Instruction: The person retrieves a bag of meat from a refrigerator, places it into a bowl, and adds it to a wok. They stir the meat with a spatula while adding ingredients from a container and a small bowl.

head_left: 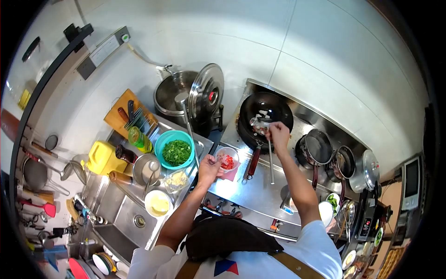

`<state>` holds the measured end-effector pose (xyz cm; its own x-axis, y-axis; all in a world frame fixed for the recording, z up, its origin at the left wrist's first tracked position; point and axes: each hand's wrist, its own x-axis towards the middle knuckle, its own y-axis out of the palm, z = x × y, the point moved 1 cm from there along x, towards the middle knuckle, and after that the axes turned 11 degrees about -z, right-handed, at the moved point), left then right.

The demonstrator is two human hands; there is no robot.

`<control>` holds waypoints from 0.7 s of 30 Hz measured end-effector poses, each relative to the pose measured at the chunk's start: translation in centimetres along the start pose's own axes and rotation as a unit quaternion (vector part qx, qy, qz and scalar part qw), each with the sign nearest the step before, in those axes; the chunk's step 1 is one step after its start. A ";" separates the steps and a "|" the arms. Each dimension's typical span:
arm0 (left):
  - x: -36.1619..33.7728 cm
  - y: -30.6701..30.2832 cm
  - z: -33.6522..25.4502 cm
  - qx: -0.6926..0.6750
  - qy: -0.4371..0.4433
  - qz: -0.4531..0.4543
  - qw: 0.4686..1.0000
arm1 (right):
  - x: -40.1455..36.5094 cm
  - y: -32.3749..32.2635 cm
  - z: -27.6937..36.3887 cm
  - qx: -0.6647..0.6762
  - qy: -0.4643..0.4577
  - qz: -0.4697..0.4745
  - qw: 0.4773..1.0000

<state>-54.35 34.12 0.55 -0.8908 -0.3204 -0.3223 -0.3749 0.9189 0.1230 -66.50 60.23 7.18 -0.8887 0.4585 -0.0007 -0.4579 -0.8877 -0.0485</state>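
Left hand (pixel 209 168) on perhaps-chilli bowl (pixel 227 159); wall label (pixel 104 50) illegible

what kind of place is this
Most likely a kitchen: a black wok on a steel stove, a sink at the left, and the left hand holding a small bowl of red pieces, the right hand a clear dish over the wok.

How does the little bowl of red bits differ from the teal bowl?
The little bowl is clear and small; the teal bowl is opaque and wider. The left hand holds the little bowl of red bits; the teal bowl of chopped greens sits untouched. Both are round.
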 end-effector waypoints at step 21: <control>-7.7 -31.5 -6.1 -0.044 0.122 -0.392 0.911 | -3.1 -8.4 -18.2 -0.544 -0.164 0.134 0.812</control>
<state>-37.28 6.28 4.84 -0.3673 -0.9214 -0.1268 -0.9297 0.3675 0.0230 -59.46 66.99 -10.61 -0.9932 0.0605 0.0994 -0.1133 -0.3089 -0.9443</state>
